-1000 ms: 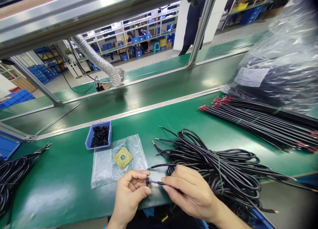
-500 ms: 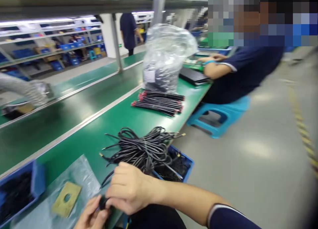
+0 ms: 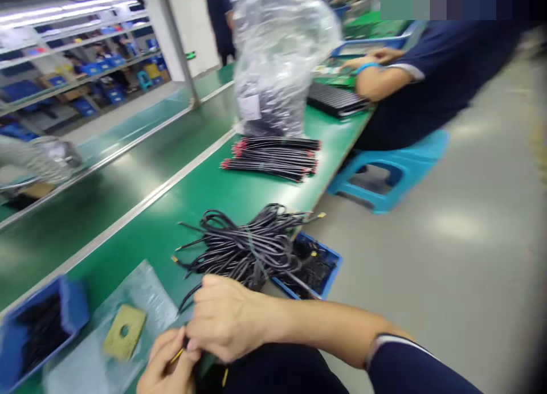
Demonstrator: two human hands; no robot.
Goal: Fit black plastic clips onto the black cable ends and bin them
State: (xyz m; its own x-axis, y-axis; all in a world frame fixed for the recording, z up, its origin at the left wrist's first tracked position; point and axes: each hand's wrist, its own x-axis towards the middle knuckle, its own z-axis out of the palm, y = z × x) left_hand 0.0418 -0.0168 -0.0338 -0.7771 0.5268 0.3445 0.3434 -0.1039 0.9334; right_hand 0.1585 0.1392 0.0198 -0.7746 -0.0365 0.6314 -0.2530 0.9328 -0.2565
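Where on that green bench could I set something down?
Bare bench shows between the metal strip, the red-tipped leads and the black cable coils. A smaller patch lies between the strip and the flat plastic bag. It's crowded around the left hand and right hand, with the bag, yellow pad and blue bin close by.

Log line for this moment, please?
left hand: thin yellow wire between thumb and fingers | right hand: against left, grip hidden | nearby: square yellow holed plate on clear plastic bag
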